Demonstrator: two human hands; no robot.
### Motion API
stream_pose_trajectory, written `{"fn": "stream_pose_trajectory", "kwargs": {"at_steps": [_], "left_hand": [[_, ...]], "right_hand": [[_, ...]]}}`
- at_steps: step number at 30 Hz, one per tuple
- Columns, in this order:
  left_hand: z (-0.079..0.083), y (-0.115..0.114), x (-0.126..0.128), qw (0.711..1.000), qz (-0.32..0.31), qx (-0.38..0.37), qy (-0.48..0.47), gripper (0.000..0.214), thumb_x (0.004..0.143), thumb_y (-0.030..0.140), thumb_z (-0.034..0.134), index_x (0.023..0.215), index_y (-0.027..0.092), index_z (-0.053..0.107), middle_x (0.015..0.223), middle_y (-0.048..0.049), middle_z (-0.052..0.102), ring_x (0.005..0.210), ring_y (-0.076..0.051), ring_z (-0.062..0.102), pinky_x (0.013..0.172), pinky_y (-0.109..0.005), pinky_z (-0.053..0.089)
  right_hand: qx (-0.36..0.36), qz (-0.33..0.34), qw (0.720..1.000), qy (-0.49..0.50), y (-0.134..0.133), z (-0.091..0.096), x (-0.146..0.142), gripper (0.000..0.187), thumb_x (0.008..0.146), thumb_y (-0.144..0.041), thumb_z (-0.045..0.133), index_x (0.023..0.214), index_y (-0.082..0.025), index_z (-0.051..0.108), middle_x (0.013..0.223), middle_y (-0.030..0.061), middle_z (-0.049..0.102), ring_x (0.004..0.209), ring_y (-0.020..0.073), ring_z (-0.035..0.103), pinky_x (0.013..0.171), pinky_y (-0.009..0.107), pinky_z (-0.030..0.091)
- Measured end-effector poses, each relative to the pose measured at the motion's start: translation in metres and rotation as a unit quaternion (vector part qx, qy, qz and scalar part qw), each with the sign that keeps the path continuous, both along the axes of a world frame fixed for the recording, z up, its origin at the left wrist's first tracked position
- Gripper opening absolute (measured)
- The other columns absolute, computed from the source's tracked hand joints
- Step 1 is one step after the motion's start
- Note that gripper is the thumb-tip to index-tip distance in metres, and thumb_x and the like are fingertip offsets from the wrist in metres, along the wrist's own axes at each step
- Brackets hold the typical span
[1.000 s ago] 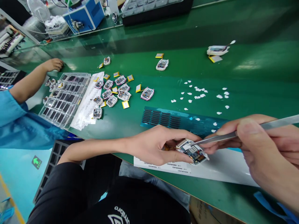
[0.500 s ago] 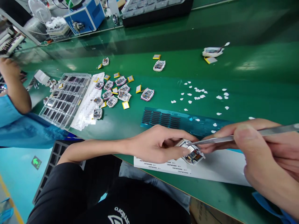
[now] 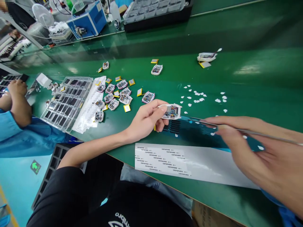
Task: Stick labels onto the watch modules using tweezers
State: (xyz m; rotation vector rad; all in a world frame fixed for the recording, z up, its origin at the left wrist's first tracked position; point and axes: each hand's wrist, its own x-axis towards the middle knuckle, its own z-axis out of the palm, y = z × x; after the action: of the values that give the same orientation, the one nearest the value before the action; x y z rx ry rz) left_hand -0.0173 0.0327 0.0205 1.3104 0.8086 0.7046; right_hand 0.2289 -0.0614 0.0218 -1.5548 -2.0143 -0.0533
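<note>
My left hand (image 3: 149, 116) grips a white watch case (image 3: 172, 111) by its left side, thumb on top; its circuit board faces up. Below those fingers shows a bit of yellow battery (image 3: 155, 127). My right hand (image 3: 255, 148) pinches metal tweezers (image 3: 236, 129), whose tips point left, just right of the case and apart from it. Under both lies a blue film strip (image 3: 201, 134) with rows of small black pieces (image 3: 174, 126). A white printed sheet (image 3: 163, 159) lies nearer to me.
Several open watch cases (image 3: 113, 104) with yellow batteries (image 3: 127, 108) lie to the left, beside a clear compartment tray (image 3: 67, 101). Small white stickers (image 3: 200, 100) are scattered on the green table (image 3: 260, 91). A co-worker's hand (image 3: 17, 88) is at far left.
My left hand has lifted the watch case up and away from the printed sheet. The tweezers have come off the case, and my right hand has shifted slightly. The co-worker's hand has moved lower.
</note>
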Motion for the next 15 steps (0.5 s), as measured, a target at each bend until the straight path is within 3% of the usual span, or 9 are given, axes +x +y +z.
{"fn": "stream_pose_trajectory", "kwargs": {"at_steps": [4, 8, 11, 15], "left_hand": [[-0.003, 0.004, -0.001, 0.995, -0.029, 0.097, 0.027, 0.023, 0.105, 0.041, 0.052, 0.102, 0.019, 0.056, 0.073, 0.0026, 0.061, 0.058, -0.008, 0.055, 0.057, -0.022, 0.044], [0.000, 0.002, -0.002, 0.972, -0.080, 0.187, 0.114, 0.024, 0.108, 0.040, 0.048, 0.099, 0.020, 0.057, 0.071, 0.0039, 0.053, 0.063, -0.010, 0.046, 0.062, -0.026, 0.038], [0.002, 0.001, -0.002, 0.966, -0.088, 0.194, 0.145, 0.027, 0.108, 0.043, 0.045, 0.098, 0.020, 0.056, 0.070, 0.0046, 0.049, 0.063, -0.011, 0.042, 0.062, -0.027, 0.034], [0.002, 0.002, -0.002, 0.971, -0.067, 0.174, 0.151, 0.027, 0.108, 0.044, 0.044, 0.099, 0.021, 0.055, 0.069, 0.0053, 0.046, 0.063, -0.012, 0.040, 0.062, -0.027, 0.032]], "right_hand": [[0.038, 0.081, 0.996, 0.011, 0.012, -0.001, -0.012, 0.020, 0.109, -0.034, 0.055, 0.114, -0.034, 0.074, 0.101, -0.0059, 0.083, 0.082, 0.0167, 0.078, 0.066, 0.033, 0.060], [-0.005, 0.086, 0.995, 0.049, 0.017, -0.007, -0.011, 0.028, 0.110, -0.042, 0.051, 0.116, -0.033, 0.077, 0.103, -0.0040, 0.083, 0.080, 0.0177, 0.079, 0.070, 0.033, 0.064], [-0.025, 0.075, 0.995, 0.068, 0.019, -0.006, -0.006, 0.031, 0.110, -0.044, 0.051, 0.109, -0.032, 0.080, 0.102, -0.0021, 0.083, 0.073, 0.0171, 0.078, 0.071, 0.031, 0.065], [-0.030, 0.076, 0.994, 0.074, 0.022, -0.001, -0.002, 0.034, 0.109, -0.043, 0.053, 0.098, -0.029, 0.083, 0.100, -0.0008, 0.083, 0.056, 0.0143, 0.072, 0.061, 0.027, 0.062]]}}
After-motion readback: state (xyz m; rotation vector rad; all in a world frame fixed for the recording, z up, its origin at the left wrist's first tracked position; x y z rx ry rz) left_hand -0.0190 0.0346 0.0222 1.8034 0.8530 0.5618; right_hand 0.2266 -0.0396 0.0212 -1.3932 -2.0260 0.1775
